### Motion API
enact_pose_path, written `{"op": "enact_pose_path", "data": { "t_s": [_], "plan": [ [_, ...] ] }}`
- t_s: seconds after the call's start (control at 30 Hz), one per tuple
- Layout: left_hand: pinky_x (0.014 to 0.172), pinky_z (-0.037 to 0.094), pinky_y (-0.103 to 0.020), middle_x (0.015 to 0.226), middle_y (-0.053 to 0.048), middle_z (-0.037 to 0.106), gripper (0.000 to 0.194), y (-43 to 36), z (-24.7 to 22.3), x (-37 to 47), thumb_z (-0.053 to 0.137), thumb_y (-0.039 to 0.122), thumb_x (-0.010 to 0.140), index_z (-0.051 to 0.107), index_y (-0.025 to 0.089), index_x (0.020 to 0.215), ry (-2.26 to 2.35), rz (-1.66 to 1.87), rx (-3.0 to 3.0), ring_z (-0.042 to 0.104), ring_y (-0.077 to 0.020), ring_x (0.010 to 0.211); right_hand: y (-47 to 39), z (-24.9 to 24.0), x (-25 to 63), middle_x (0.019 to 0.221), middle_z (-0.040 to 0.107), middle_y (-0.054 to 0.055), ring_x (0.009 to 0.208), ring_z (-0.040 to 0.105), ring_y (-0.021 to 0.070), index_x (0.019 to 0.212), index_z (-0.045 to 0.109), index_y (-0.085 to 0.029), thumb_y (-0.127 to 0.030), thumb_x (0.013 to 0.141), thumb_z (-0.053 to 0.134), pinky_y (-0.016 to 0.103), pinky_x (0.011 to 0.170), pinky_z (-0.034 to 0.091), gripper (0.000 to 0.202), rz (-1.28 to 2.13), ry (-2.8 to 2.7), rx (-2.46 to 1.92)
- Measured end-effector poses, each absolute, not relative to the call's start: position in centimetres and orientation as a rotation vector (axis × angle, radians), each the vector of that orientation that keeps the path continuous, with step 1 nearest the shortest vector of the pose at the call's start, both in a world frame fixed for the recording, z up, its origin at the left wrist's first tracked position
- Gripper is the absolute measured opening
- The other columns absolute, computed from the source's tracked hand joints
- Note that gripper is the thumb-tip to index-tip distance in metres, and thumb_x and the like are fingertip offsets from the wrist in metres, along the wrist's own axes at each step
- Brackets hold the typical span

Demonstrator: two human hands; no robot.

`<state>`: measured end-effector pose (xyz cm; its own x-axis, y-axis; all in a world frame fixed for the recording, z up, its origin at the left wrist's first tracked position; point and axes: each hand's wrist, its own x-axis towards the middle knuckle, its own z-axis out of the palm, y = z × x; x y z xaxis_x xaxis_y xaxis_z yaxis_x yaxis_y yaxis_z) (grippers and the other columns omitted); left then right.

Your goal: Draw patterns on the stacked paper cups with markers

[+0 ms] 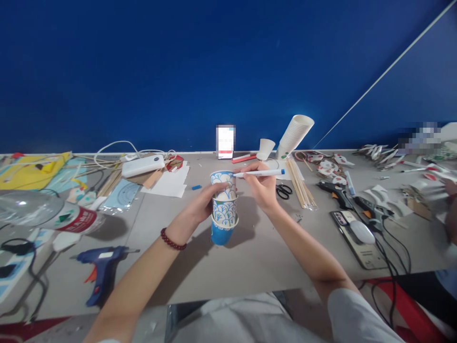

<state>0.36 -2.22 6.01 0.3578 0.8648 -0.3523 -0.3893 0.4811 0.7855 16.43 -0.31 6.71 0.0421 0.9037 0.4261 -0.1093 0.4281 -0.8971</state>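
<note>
Wrapped around the upper part of a stack of paper cups point(224, 212) is my left hand point(206, 199). Blue scale-like and branching lines cover the upper cups, and the lowest one is mostly solid blue. My right hand point(262, 185) pinches a white marker point(262, 173) with a blue end, its tip pointing left at the top cup's rim. Whether the tip touches the cup I cannot tell. A small blue marker cap point(196, 187) lies on the table left of the cups.
A blue glue gun point(102, 267) and a large plastic bottle point(67, 214) lie at left. Behind stand a lit phone point(225, 142) and a tall stack of white cups point(295, 136). Scissors point(284, 191), wooden sticks point(300, 183), black glue guns point(335, 194) and cables are at right. Another person's arm point(450, 209) is at far right.
</note>
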Motion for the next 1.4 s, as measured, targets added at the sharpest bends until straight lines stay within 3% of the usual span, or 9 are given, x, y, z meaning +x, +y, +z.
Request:
{"op": "enact_pose_path", "data": {
  "t_s": [0.43,0.77,1.03,1.23,1.4],
  "plan": [
    [0.074,0.053,-0.033,0.089,-0.01,0.075,0.034,-2.2,5.9,0.3,0.077,0.038,0.068,0.073,0.013,0.091,0.844,0.889,0.661,0.068,-0.0234,0.083,0.0,6.8,16.5,0.074,0.068,0.0,0.081,0.074,0.0197,0.075,0.059,-0.023,-0.023,0.078,0.062,0.037,0.077,0.059,0.004,1.032,-1.156,-0.806],
    [0.073,0.052,-0.035,0.084,-0.006,0.072,0.047,-2.3,6.0,0.3,0.08,0.046,0.067,0.067,0.017,0.101,0.852,0.958,0.738,0.065,-0.0208,0.075,-0.2,6.9,16.5,0.082,0.073,0.003,0.09,0.073,0.0225,0.08,0.061,-0.022,-0.026,0.079,0.066,0.04,0.084,0.057,0.006,1.04,-1.229,-0.75],
    [0.08,0.052,-0.039,0.096,-0.011,0.073,0.045,-2.4,6.4,0.0,0.08,0.036,0.067,0.067,0.015,0.106,0.784,0.929,0.801,0.067,-0.0264,0.089,-0.4,7.0,16.7,0.089,0.075,0.004,0.092,0.072,0.0221,0.081,0.062,-0.023,-0.03,0.081,0.066,0.04,0.082,0.057,0.008,0.985,-1.294,-0.736],
    [0.08,0.051,-0.038,0.095,-0.008,0.072,0.045,-2.4,6.6,0.1,0.081,0.03,0.066,0.064,0.016,0.106,0.845,0.953,0.817,0.067,-0.024,0.085,-0.8,7.3,16.6,0.09,0.075,0.004,0.095,0.072,0.0226,0.081,0.061,-0.023,-0.031,0.082,0.066,0.04,0.083,0.058,0.009,0.984,-1.288,-0.736],
    [0.077,0.05,-0.035,0.097,-0.006,0.07,0.056,-2.4,6.4,0.2,0.083,0.03,0.065,0.059,0.019,0.114,0.924,1.009,0.823,0.066,-0.0217,0.086,-1.5,7.5,16.1,0.089,0.074,0.004,0.091,0.072,0.0217,0.083,0.063,-0.023,-0.026,0.082,0.066,0.039,0.078,0.059,0.004,1.007,-1.295,-0.715]
  ]
}}
